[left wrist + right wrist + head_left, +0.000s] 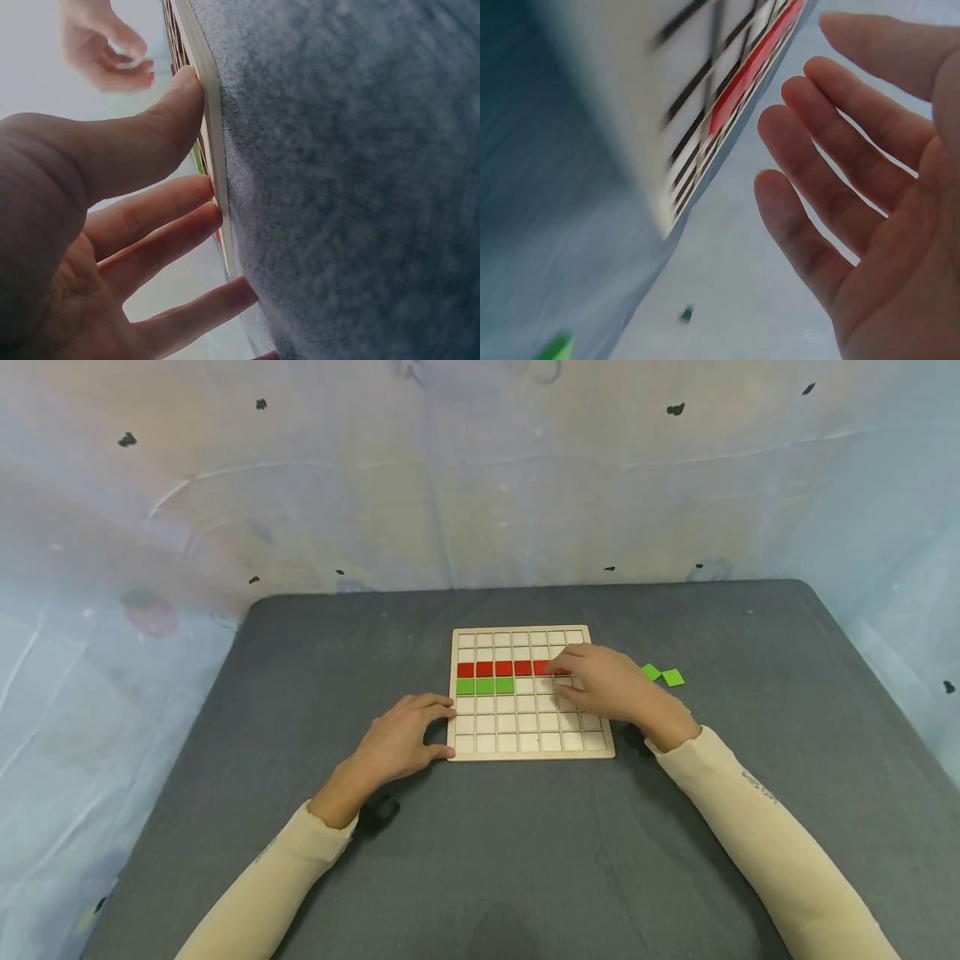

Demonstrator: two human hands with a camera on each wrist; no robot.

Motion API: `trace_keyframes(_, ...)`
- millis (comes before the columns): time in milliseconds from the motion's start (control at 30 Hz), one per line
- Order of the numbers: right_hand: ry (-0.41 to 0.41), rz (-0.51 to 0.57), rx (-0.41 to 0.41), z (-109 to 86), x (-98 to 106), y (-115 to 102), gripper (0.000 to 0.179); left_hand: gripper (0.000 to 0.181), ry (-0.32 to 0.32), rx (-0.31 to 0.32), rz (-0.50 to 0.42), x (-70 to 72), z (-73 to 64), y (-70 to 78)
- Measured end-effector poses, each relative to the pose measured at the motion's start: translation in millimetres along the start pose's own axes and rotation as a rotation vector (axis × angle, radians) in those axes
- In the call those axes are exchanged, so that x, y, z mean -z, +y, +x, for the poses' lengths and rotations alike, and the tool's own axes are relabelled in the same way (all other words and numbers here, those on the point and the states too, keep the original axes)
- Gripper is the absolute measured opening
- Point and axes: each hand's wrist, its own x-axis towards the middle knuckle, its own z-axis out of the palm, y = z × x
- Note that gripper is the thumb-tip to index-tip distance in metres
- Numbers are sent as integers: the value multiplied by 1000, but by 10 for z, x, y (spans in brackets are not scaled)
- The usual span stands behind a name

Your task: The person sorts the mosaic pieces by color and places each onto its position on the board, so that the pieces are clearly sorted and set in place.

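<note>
A pale wooden grid board [532, 755] lies on the dark table, with a row of red square tiles [503, 669] and, just below it, 3 green square tiles [485, 686] at the left. The left hand [401, 739] rests at the board's left side; in the left wrist view its thumb [169, 124] and fairly straight fingers touch the edge. Over the board's right part hovers the right hand [606, 683], covering some cells and the end of the red row. Nothing shows between its loosely bent, parted fingers [810, 157] in the right wrist view.
Two loose green tiles [673, 677] lie on the table [750, 693] right of the board, beside the right wrist. A pale patterned sheet [480, 485] hangs behind the table and at both sides. Dark wrist devices [378, 814] show under the wrists.
</note>
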Motion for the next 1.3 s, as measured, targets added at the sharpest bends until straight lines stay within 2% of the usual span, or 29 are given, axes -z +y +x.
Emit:
trace_keyframes(267, 6, -74, -36, -508, 28, 342, 29, 59, -14, 10, 1, 18, -6, 7)
trace_keyframes(567, 77, -148, -47, -976, 85, 748, 26, 58, -10, 1, 0, 29, 9, 13)
trace_keyframes(733, 89, -148, -42, -1135, 84, 861, 25, 58, -11, 9, -1, 28, -3, 10)
trace_keyframes(900, 50, -110, -90, -1265, 99, 891, 28, 58, -6, 8, -2, 34, -6, 10)
trace_keyframes(1300, -30, -47, -123, -1355, 117, 904, 35, 57, -20, 18, -8, 24, -5, 24)
